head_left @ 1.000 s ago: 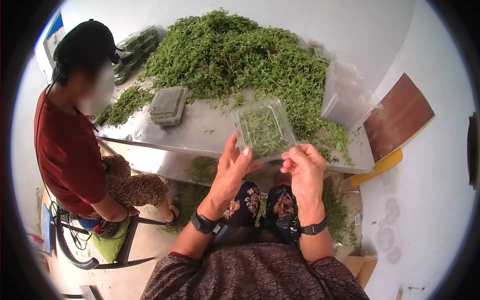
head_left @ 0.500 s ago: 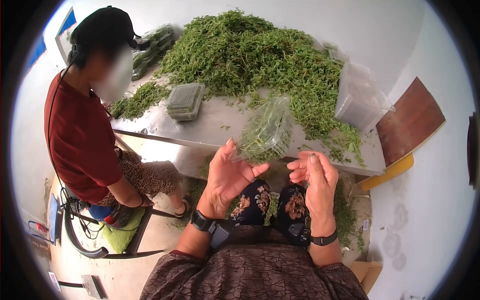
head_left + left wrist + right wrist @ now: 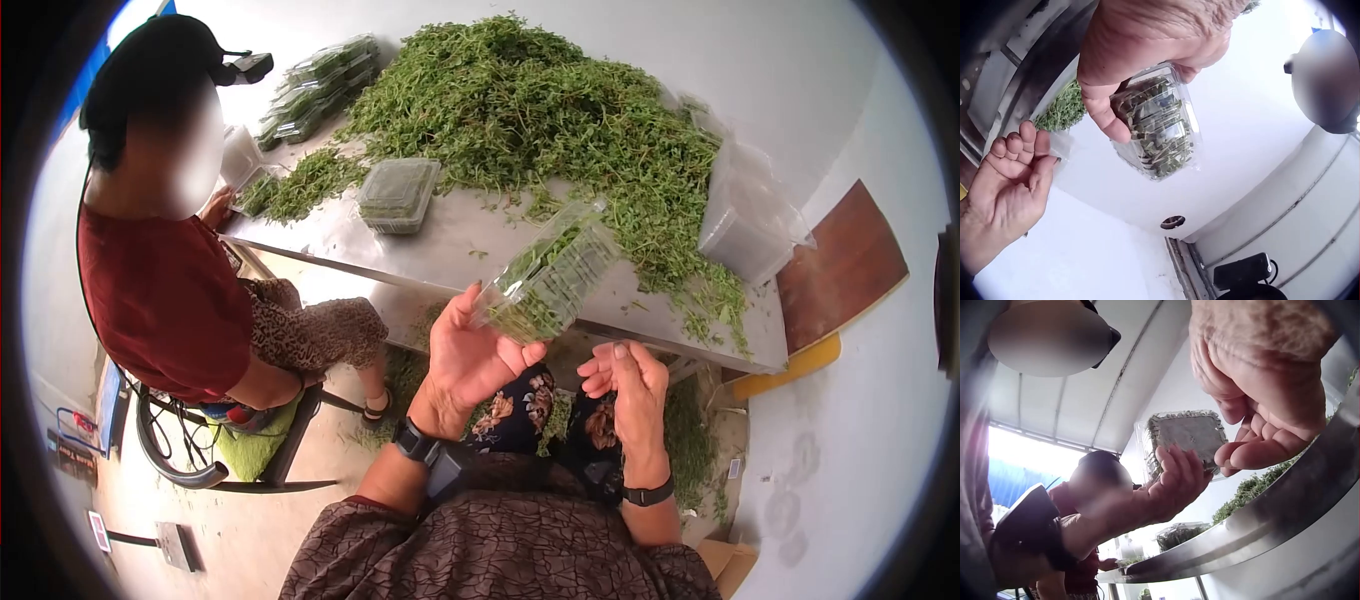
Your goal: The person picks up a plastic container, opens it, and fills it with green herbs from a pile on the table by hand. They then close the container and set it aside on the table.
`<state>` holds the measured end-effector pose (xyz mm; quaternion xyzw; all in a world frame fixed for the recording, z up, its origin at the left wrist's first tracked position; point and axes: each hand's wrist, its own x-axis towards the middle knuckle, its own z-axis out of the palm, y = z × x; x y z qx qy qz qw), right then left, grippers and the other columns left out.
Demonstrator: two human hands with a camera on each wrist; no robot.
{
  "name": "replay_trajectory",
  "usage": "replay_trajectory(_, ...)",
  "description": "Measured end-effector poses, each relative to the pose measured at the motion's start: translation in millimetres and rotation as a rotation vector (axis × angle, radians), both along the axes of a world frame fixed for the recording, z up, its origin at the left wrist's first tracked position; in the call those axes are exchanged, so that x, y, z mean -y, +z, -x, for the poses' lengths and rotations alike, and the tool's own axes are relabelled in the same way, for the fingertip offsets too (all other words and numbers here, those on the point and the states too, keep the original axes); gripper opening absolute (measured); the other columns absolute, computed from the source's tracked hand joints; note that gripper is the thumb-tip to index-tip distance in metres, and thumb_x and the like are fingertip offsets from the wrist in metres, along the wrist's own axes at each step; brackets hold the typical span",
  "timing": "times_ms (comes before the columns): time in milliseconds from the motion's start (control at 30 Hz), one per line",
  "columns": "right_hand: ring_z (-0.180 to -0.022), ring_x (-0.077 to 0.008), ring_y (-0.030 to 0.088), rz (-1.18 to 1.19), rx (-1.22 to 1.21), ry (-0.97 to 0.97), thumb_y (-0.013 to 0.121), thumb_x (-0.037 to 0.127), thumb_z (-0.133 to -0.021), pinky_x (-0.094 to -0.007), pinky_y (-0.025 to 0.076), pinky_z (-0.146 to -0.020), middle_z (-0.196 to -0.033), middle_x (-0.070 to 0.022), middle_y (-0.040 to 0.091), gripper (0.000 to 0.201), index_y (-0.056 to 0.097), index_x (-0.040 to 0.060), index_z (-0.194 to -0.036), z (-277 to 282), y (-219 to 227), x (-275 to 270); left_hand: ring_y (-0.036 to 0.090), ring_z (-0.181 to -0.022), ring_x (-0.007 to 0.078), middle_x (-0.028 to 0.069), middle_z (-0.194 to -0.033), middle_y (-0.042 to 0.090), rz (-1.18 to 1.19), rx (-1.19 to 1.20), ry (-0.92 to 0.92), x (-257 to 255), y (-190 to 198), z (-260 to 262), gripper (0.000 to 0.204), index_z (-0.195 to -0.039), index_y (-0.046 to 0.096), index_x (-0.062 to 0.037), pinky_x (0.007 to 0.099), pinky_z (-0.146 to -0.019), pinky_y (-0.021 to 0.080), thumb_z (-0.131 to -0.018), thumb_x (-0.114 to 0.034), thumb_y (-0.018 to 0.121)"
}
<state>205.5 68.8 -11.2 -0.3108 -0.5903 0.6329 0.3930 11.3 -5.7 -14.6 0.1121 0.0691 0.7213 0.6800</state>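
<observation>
Two hands: raised before the steel table (image 3: 430, 250).
Herb heap (image 3: 540, 110): piled on the table's far side.
Clamshell box (image 3: 548, 272): herb-filled, tilted, above the table's near edge.
Left hand (image 3: 475, 350): grips the box's lower end.
Right hand (image 3: 625, 385): below the box, fingers loosely curled, holding nothing.

A long shiny steel table (image 3: 440, 255) stands against the plain white wall (image 3: 800, 60); a brown wooden board (image 3: 845, 265) leans at its right end, bright daylight overhead.

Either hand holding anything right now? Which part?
The left hand holds the clear herb box by its lower end, thumb against one face. The right hand holds nothing.
</observation>
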Motion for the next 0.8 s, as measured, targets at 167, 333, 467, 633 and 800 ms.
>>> replay_trajectory(167,-0.059,-0.0115,0.060,-0.014,0.075,0.043,0.048,0.021,-0.097,-0.0233,0.048,-0.055,-0.075,-0.0102,0.066,0.030,0.061,-0.0053,-0.091,2.0,-11.0,-4.1,0.051,-0.115,0.0336,0.0166,-0.129,0.053,-0.049,0.008,0.000,-0.5,-6.1,3.7,0.051,-0.128,0.050,-0.0044,0.0475,-0.086,0.047,-0.091,-0.040,0.047)
replay_trajectory(333,-0.060,-0.0105,0.059,-0.014,0.159,0.076,0.049,0.019,-0.097,-0.0237,0.047,-0.054,-0.074,-0.0084,0.066,0.027,0.061,-0.0041,-0.091,0.6,-30.6,-7.7,0.051,-0.116,0.0344,0.0174,-0.129,0.053,-0.070,0.024,0.028,-0.1,-4.8,4.4,0.052,-0.128,0.050,-0.0024,0.0481,-0.089,0.047,-0.091,-0.039,0.046)
replay_trajectory(467,-0.060,-0.0105,0.059,-0.056,0.275,0.107,0.050,0.019,-0.096,-0.0238,0.048,-0.055,-0.074,-0.0075,0.065,0.025,0.061,-0.0029,-0.091,-4.8,-49.5,-13.2,0.051,-0.117,0.0345,0.0184,-0.131,0.051,-0.041,-0.005,0.062,0.3,-4.5,4.8,0.055,-0.130,0.047,-0.0009,0.0480,-0.091,0.045,-0.090,-0.039,0.047)
replay_trajectory(633,-0.062,-0.0106,0.060,-0.063,0.236,0.086,0.053,0.015,-0.095,-0.0235,0.049,-0.057,-0.075,-0.0070,0.065,0.021,0.061,-0.0035,-0.092,-12.9,-37.9,-12.1,0.050,-0.119,0.0348,0.0183,-0.133,0.049,0.012,-0.031,0.085,2.6,0.3,0.3,0.059,-0.133,0.044,-0.0003,0.0485,-0.093,0.043,-0.089,-0.039,0.049)
replay_trajectory(800,-0.067,-0.0101,0.062,-0.241,0.117,-0.094,0.059,0.009,-0.091,-0.0231,0.050,-0.061,-0.079,-0.0075,0.066,0.014,0.062,-0.0038,-0.095,-23.4,-4.6,-6.4,0.050,-0.118,0.0347,0.0170,-0.133,0.050,0.070,-0.046,0.055,7.4,-6.7,-1.3,0.058,-0.132,0.046,-0.0005,0.0479,-0.096,0.041,-0.088,-0.038,0.050)
